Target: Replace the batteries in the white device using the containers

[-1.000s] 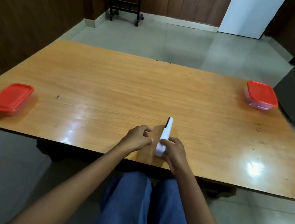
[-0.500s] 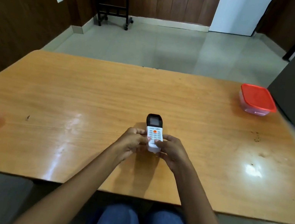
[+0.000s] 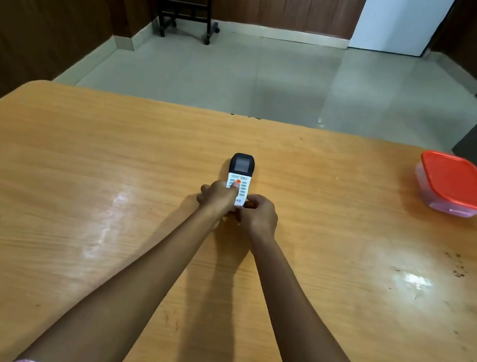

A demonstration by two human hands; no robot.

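The white device (image 3: pixel 240 181), well left of the red-lidded container (image 3: pixel 454 182), is being gripped face up at its near end by the curled left hand (image 3: pixel 218 198) and right hand (image 3: pixel 258 215), its long axis pointing away from them

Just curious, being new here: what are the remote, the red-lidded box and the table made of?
The remote looks like matte white plastic, with a glossy black top. The red-lidded box seems plastic too: opaque lid, see-through base. The table looks like varnished wood or veneer, judging by grain and glare.
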